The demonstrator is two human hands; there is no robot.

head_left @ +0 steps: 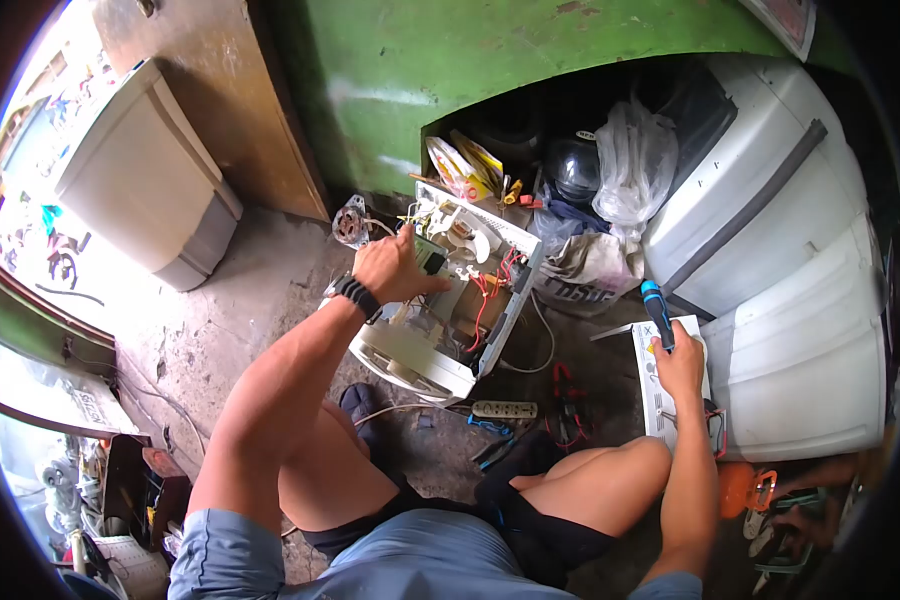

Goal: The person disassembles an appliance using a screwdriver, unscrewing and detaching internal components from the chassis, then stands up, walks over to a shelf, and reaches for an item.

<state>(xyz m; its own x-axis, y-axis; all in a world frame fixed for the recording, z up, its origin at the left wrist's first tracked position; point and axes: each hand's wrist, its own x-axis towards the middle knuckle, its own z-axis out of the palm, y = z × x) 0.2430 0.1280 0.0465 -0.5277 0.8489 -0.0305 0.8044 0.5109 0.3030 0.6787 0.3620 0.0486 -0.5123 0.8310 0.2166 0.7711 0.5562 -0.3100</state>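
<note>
An opened appliance housing (pixel 517 250) with red wires and inner parts showing sits on the floor ahead of me. My left hand (pixel 395 268), with a dark watch on its wrist, reaches over its upper left part, fingers apart, close to a dark green part (pixel 432 258). Whether the fingertips touch anything is too small to tell. On the right, my right hand (pixel 680 362) is closed around a blue and black screwdriver-like tool (pixel 658 306), held above a white panel (pixel 651 395).
A power strip (pixel 505 409), blue-handled tools (pixel 490 427) and red-handled pliers (pixel 570 400) lie between my legs and the appliance. A motor-like part (pixel 351 222) rests behind it. Large white casings (pixel 800 350) stand at right, a sack (pixel 582 270) behind. Another person's hand (pixel 805 525) shows lower right.
</note>
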